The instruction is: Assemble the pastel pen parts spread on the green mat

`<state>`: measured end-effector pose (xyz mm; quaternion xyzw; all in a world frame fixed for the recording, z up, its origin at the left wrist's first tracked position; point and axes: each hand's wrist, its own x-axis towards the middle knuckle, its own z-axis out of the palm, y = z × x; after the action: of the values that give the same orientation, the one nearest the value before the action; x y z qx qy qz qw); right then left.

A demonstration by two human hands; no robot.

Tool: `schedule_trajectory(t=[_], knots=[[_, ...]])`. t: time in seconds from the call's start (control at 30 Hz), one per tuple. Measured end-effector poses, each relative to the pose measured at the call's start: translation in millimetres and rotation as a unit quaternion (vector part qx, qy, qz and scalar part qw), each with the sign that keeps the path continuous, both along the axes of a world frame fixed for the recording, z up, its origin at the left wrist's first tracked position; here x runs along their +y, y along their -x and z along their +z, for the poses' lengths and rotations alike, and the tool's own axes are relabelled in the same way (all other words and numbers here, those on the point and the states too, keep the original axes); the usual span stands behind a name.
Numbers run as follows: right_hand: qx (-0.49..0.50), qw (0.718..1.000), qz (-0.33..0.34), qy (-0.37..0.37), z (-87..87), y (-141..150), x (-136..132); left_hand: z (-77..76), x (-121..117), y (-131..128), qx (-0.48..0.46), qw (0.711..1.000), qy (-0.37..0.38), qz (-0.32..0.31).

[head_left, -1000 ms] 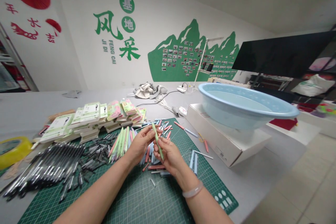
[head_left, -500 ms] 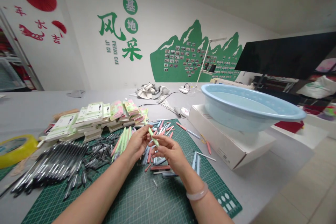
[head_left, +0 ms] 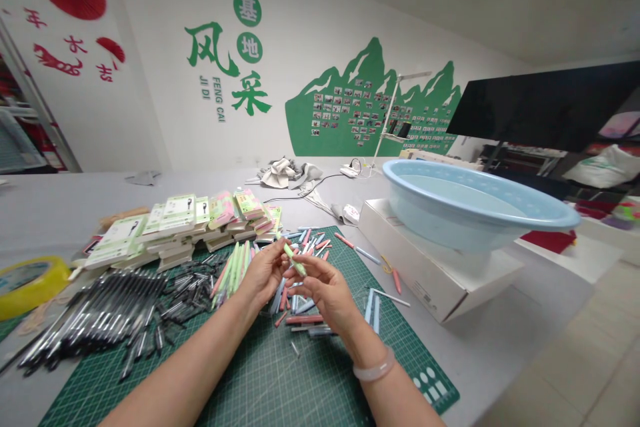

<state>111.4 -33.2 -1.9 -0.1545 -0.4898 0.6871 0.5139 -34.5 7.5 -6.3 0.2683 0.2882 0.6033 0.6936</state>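
Observation:
Both hands meet over the green cutting mat on a light green pen. My left hand pinches its upper part. Around the lower end close the fingertips of my right hand, which wears a pale bangle. Beneath and behind the hands lie loose pink, blue and white pen parts, partly hidden by the fingers. Just left of my left hand is a bunch of light green pens. Farther left are a row of black pens and a heap of black caps.
Stacked small boxes stand behind the pens. A roll of yellow tape lies at far left. On the right, a blue basin rests on a white carton. Crumpled cloth and a cable lie at the back.
The hands keep their hold on the green pen and have barely moved. The pen has shifted very slightly, and the right fingers have adjusted a little at its lower end.

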Motion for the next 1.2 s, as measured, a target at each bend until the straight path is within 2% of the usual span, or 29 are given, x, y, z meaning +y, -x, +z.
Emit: schedule_trajectory(t=[0.17,0.47,0.67,0.83,1.03,1.2], knots=[[0.000,1.000,-0.024,-0.001,-0.3,-0.1,0.4,1.7,-0.4,0.5,-0.009,1.000,-0.017,0.014],[0.008,0.999,0.025,0.029,6.4,-2.3,-3.0,19.2,-0.8,8.9,0.046,0.993,-0.077,0.074],[-0.045,0.997,0.034,0.054,-6.7,-0.5,4.5,25.0,-4.9,12.1,0.128,0.980,-0.119,0.091],[-0.091,0.994,0.024,0.059,-17.0,2.1,8.1,23.7,-9.3,18.0,0.168,0.973,-0.120,0.105],[-0.114,0.993,0.012,0.037,-21.4,11.2,5.3,16.5,-11.6,30.3,0.218,0.961,-0.135,0.098],[-0.150,0.982,0.096,0.056,-19.1,16.7,-2.1,16.0,-17.9,33.3,0.291,0.945,-0.144,0.048]])
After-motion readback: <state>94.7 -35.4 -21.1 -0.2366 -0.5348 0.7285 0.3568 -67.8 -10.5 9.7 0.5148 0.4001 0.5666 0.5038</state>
